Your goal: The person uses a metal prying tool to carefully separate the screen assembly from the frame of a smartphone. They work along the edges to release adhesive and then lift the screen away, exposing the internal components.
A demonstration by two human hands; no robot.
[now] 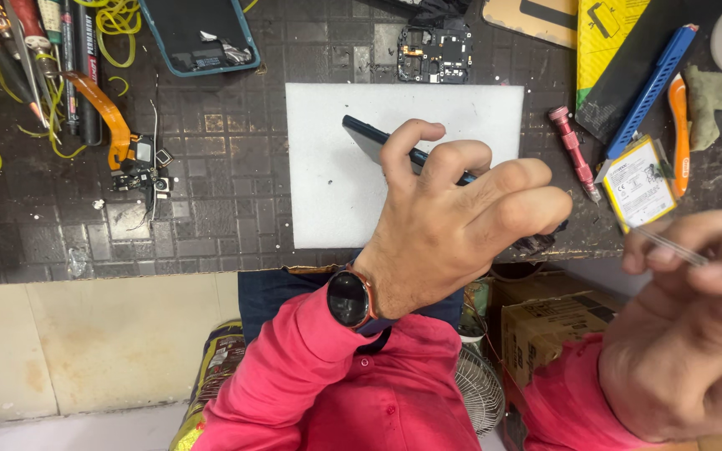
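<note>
The left hand [453,225] holds a dark phone [369,138] over the white mat [327,192]. The right hand [695,334], at four o'clock, pinches thin tweezers [670,245]. The phone looks shut.

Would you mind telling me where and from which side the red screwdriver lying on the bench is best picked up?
I would take the red screwdriver by its thick ribbed handle at the upper end, coming straight down from above. It lies flat on the dark mat, tip pointing toward the battery, with bare mat on its left side for a finger; the thin tip end sits crowded against the battery.
</note>
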